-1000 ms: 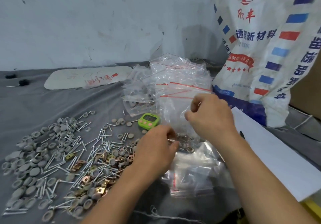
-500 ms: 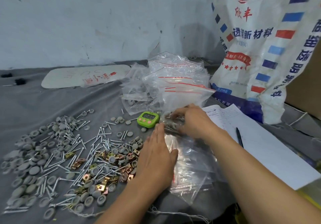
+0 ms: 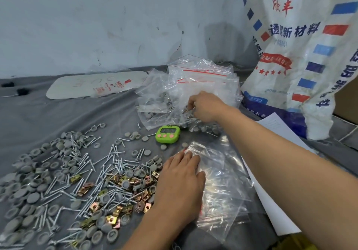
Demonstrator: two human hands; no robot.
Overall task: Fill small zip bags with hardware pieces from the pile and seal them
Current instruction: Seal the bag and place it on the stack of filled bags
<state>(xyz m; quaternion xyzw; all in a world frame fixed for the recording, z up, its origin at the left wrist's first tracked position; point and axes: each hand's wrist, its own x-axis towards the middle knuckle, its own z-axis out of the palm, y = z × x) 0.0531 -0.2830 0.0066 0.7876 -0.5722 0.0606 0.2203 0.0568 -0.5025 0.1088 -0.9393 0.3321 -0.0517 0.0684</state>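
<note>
A wide pile of hardware (image 3: 81, 180) covers the grey cloth on the left: grey round caps, silver screws and brass-coloured square clips. My left hand (image 3: 180, 183) lies flat with straight fingers on the left edge of a stack of empty clear zip bags (image 3: 222, 187). My right hand (image 3: 203, 106) reaches far forward and pinches a filled zip bag (image 3: 187, 112) at the heap of filled bags (image 3: 174, 98). Which piece its fingertips touch is hard to tell through the plastic.
A green timer (image 3: 167, 134) sits between the two hands. Behind the heap are more clear bags with red zip lines (image 3: 203, 75). A large printed sack (image 3: 298, 46) stands at the right, white paper (image 3: 280, 133) beneath my right forearm, and a white card (image 3: 96, 84) at the back.
My right hand carried the filled bag forward from above the empty stack to the heap of filled bags. My left hand dropped flat onto the empty bags.
</note>
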